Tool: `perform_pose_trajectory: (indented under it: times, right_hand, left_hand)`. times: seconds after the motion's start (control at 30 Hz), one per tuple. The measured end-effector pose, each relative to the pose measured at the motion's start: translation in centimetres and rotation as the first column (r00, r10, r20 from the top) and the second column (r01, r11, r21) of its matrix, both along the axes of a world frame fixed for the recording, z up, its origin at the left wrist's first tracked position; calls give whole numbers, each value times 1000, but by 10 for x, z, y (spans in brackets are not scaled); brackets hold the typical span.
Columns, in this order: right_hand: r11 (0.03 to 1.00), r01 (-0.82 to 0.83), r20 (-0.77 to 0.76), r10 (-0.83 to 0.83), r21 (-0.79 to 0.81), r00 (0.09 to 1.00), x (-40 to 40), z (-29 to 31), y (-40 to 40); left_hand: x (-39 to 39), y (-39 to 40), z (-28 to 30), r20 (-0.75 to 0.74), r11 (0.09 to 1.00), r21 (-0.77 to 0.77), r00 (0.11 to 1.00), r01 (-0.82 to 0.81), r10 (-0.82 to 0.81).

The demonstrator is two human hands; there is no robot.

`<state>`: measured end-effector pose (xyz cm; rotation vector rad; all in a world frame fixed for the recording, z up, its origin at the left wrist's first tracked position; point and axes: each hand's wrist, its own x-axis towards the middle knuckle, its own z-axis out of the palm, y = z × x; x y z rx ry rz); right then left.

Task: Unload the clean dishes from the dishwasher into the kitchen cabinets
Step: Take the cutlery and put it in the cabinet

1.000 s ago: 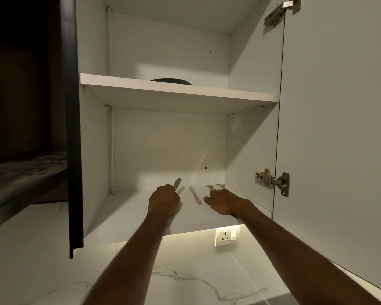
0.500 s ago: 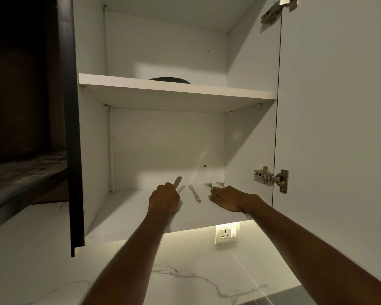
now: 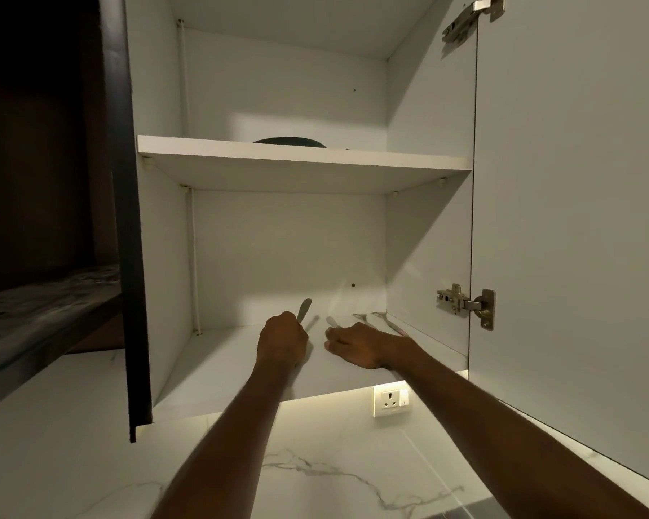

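Open wall cabinet, both arms reaching onto the bottom shelf. Left hand is fisted around a butter knife, blade poking up. Right hand lies flat over a second knife; can't tell if it's gripping. Two more utensils lie by the right wall.

Butter knife upright, tip raised, on lower cabinet shelf; second knife flat beside it; two utensils by right wall.
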<state>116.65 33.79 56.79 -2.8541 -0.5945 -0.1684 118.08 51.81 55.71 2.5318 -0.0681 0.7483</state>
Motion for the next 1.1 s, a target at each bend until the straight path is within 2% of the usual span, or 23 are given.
perform_pose_trajectory:
  times: [0.23, 0.33, 0.4, 0.47, 0.53, 0.63, 0.7, 0.77, 0.8, 0.93, 1.03, 1.1]
  right_hand:
    - [996, -65, 2, 65, 56, 998, 10, -3, -25]
    - [996, -83, 12, 82, 34, 997, 10, -3, -26]
    - [993, -98, 159, 86, 67, 984, 9, -4, -22]
    - [977, -112, 322, 49, 181, 945, 7, -4, -14]
    - [960, -131, 394, 24, 247, 919, 4, -5, -1]
    - [935, -133, 326, 20, 329, 945, -5, -8, 31]
    - [913, -113, 262, 7, 392, 965, -10, -7, 48]
    - [926, -117, 280, 13, 358, 960, -10, -8, 56]
    - [939, -118, 300, 16, 324, 954, -10, -9, 57]
    - [956, 27, 332, -127, 292, 935, -1, -13, 52]
    - [952, 79, 325, -179, 296, 929, -3, -14, 52]
    - [951, 108, 331, -206, 289, 921, -5, -13, 51]
  left_hand:
    - [1, 0, -1, -3, 999, -46, 1000, 5, -5]
    - [1, -1, -2, 9, 994, -108, 1000, 14, -13]
    - [4, 1, 0, 44, 980, -194, 999, 29, -21]
    - [8, 5, 1, 62, 957, -287, 998, 41, -24]
    - [7, 8, 4, 27, 904, -425, 999, 48, -41]
    - [1, 11, 9, -25, 802, -594, 996, 56, -87]
    - [0, 13, 10, -58, 775, -631, 993, 40, -98]
    - [0, 17, 10, -81, 742, -669, 990, 35, -119]
    - [2, 19, 9, -87, 741, -670, 987, 41, -133]
    - [9, 19, 1, -85, 846, -526, 985, 85, -152]
    - [13, 12, -4, -93, 938, -332, 987, 95, -133]
    - [11, 8, -3, -85, 965, -246, 990, 92, -116]
